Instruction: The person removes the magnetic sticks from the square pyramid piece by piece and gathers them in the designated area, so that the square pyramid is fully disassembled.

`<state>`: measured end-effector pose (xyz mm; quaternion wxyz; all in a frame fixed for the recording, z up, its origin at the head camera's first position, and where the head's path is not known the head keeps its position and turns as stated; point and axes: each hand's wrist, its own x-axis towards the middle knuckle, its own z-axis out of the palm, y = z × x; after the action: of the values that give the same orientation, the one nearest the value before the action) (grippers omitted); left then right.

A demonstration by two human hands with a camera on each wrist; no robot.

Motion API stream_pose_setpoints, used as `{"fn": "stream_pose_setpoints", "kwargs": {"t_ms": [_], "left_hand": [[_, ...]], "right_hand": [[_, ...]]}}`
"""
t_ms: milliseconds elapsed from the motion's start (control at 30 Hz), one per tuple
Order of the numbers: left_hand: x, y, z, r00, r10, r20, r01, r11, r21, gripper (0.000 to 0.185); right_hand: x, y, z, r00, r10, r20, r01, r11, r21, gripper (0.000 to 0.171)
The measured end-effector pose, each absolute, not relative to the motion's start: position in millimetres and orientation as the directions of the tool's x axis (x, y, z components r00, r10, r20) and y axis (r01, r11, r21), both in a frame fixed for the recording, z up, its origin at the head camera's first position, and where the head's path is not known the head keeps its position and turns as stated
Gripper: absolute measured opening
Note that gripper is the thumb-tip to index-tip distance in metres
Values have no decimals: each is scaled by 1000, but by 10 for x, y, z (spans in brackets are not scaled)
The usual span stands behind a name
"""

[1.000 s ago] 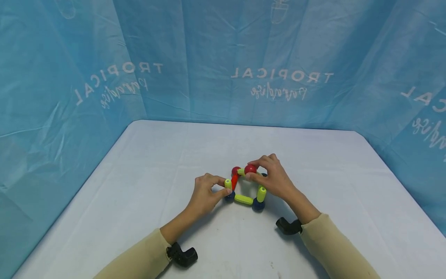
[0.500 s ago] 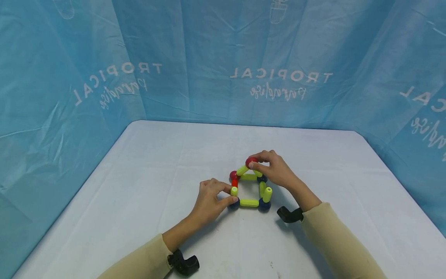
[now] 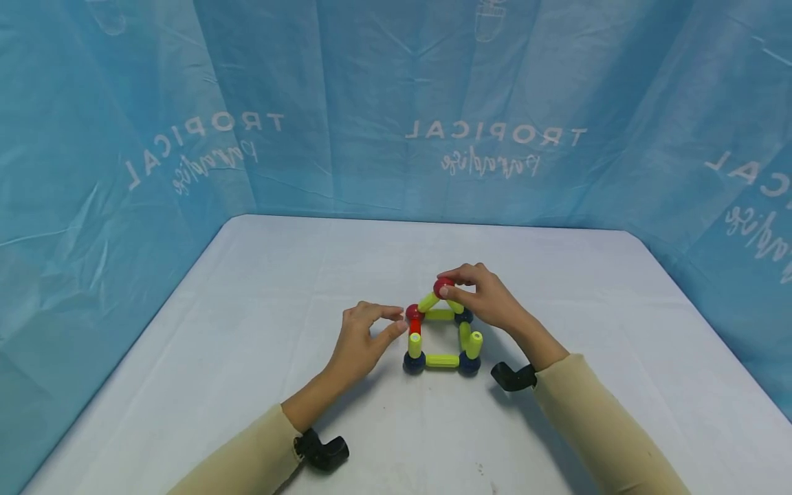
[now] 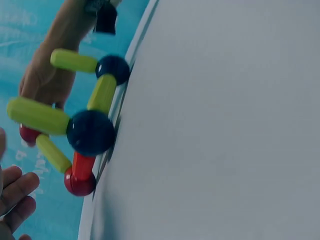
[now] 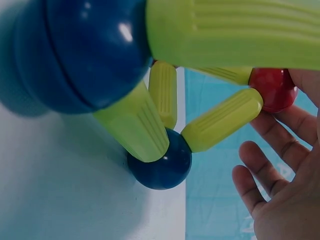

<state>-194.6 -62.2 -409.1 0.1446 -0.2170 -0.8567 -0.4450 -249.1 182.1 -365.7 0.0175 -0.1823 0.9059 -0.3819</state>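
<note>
A frame of yellow-green rods and balls (image 3: 442,359) stands on the white table (image 3: 260,302): dark blue balls at the base corners, a short red rod, a red ball (image 3: 413,313) at the left. My right hand (image 3: 448,289) pinches the top red ball (image 3: 441,284), from which yellow rods slope down. My left hand (image 3: 399,321) hovers just left of the frame with thumb and forefinger apart and nothing between them. The left wrist view shows the near blue ball (image 4: 90,132) and my left fingers (image 4: 17,192) beside it. In the right wrist view the red ball (image 5: 272,87) sits at my fingertips (image 5: 270,150).
Blue cloth printed TROPICAL (image 3: 495,134) walls the table at the back and both sides. Black camera mounts sit at my left wrist (image 3: 322,450) and right wrist (image 3: 510,377). Bare tabletop lies all around the frame.
My right hand has lifted the top red ball, raising its yellow rods. My left hand has let go of the front-left upright rod and drawn back a little.
</note>
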Motion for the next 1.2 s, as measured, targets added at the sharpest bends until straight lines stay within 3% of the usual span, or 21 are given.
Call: {"fn": "stream_pose_setpoints", "kwargs": {"t_ms": [267, 533, 933, 1200], "left_hand": [[-2325, -458, -4082, -893, 304, 331, 450, 609, 653, 39], [-2482, -273, -4046, -892, 368, 261, 447, 643, 622, 35], [-2507, -195, -4065, -889, 363, 281, 458, 662, 594, 24], [-2512, -197, -4105, -896, 342, 282, 442, 630, 638, 22]], "right_hand": [[-2502, 1820, -3661, -925, -354, 139, -348, 639, -686, 42], [-2497, 1811, -3684, -905, -375, 200, -408, 637, -654, 42], [-2498, 1804, -3693, -899, -379, 221, -426, 639, -640, 40], [-2481, 1792, -3700, -904, -365, 223, -419, 647, -637, 39]]}}
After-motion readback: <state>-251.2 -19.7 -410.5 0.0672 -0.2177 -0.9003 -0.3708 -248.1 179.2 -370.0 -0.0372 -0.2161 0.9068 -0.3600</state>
